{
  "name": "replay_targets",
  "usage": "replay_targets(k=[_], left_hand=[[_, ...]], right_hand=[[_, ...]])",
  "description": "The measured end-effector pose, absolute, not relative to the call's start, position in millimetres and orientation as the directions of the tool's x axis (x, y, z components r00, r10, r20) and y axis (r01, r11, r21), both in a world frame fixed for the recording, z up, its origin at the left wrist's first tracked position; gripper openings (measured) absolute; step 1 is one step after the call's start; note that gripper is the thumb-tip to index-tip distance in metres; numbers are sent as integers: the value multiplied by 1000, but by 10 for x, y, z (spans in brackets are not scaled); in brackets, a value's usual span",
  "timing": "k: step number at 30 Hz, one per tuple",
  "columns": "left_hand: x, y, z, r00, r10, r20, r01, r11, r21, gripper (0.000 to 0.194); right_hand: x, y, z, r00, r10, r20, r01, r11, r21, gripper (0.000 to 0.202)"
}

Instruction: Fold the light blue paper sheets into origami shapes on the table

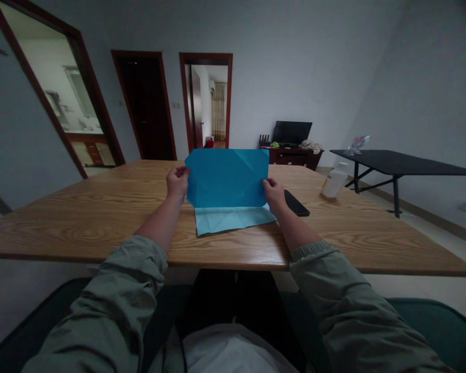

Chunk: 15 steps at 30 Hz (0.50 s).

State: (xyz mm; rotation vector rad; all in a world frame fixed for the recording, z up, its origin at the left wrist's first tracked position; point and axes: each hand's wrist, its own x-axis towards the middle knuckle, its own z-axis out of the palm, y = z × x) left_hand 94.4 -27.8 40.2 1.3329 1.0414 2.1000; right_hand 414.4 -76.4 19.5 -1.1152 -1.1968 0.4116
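A blue sheet of paper [227, 178], creased and with some corners cut or folded off at a slant, is held upright above the table. My left hand [177, 182] pinches its left edge, and my right hand [273, 192] grips the right edge lower down. Beneath it, a light blue creased sheet of paper [229, 218] lies on the wooden table [120, 217], its far part hidden behind the upright sheet. Just right of my right hand rests a flat black object [296, 203], perhaps a phone, partly covered by that hand.
A translucent white bottle [334, 181] stands at the right of the table. Beyond it is a black table [407, 161] carrying a clear plastic item [359, 144]. A television [292, 133] sits on a dark cabinet [300, 157] by the far wall. Green chairs [435, 324] are near me.
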Motion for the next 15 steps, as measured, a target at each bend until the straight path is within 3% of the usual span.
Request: replay_targets(k=[9,15], left_hand=[[972,-269,375,-378,762,525,-44,-582,812,28],[1004,-306,320,-67,898,434,-82,-439,895,52]], right_hand=[[4089,-818,213,279,845,457,155,430,-890,42],[4103,-788,198,275,843,463,197,422,-885,45]])
